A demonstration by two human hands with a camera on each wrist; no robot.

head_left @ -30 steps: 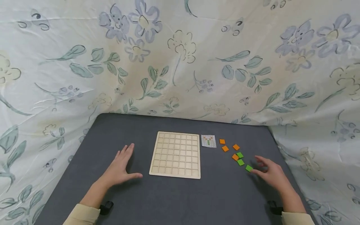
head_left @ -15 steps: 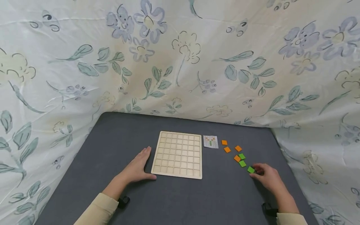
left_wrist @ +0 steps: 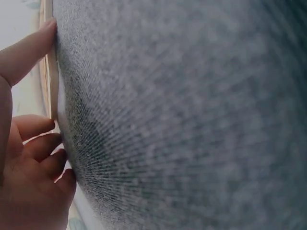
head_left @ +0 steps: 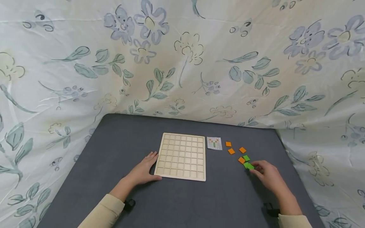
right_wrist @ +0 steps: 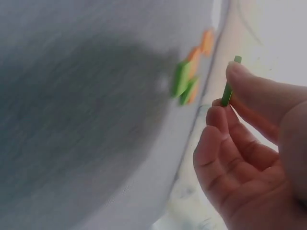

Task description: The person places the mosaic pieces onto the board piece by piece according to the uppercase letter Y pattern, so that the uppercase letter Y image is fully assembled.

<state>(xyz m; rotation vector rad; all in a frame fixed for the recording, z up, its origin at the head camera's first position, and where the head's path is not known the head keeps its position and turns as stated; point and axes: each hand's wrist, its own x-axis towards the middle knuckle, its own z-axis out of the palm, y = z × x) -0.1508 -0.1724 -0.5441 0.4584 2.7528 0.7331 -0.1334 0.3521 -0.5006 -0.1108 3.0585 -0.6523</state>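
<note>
Head view first: left hand [head_left: 142, 170] spread, right hand [head_left: 269, 175] pinching

One pale square wooden board [head_left: 181, 155], scored into a grid, lies flat near the far edge of the dark grey counter [head_left: 182, 202]. The left hand is at the board's near left corner, fingers loose and grasping nothing, probably to steady it. One small printed paper card [head_left: 214, 143] lies just beside the board's right side, presumably set where it is easily seen. Toward the counter's far right corner, four small orange square tiles [head_left: 241, 160] and two small green square tiles [head_left: 246, 157] lie loosely strewn, seemingly for easy picking. A third green tile [head_left: 251, 167] is between the right hand's fingers.

Left wrist view: the thumb seems to touch the board's edge, the forefinger at the corner; neither clamps it.

Right wrist view: thumb and fingers pinch the third green tile, seen edge-on, apparently by its rim, which likely suits so thin a piece. Beyond it two green tiles lie on the counter; the orange ones blur together, too unclear to count.
</note>
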